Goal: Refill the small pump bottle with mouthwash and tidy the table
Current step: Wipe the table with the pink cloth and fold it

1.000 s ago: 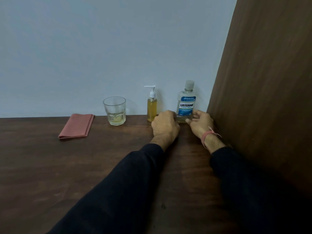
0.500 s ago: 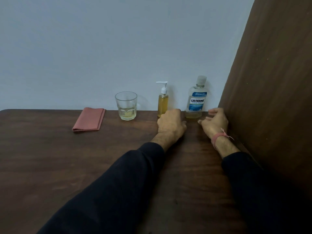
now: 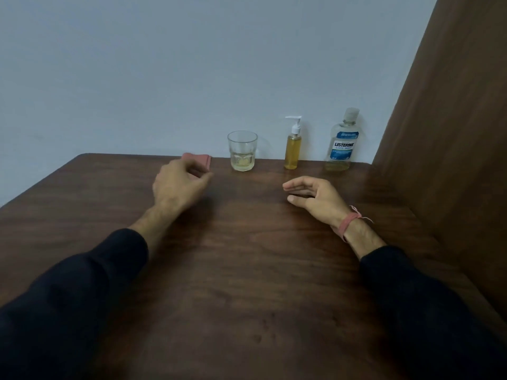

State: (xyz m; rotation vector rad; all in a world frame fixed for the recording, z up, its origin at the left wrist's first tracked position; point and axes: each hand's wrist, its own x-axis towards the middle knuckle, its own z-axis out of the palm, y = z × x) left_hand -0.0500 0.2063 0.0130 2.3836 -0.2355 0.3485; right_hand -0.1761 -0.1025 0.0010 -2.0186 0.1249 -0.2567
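Along table (image 3: 247, 270) far edge by wall, L to R: cloth (image 3: 201, 159), glass (image 3: 242, 150), pump bottle (image 3: 292, 145), mouthwash bottle (image 3: 341, 144) nearest R side panel (image 3: 452, 133); L hand (image 3: 179, 185) in front of cloth, partly over it; R hand (image 3: 315, 196) in front of btls, apart.
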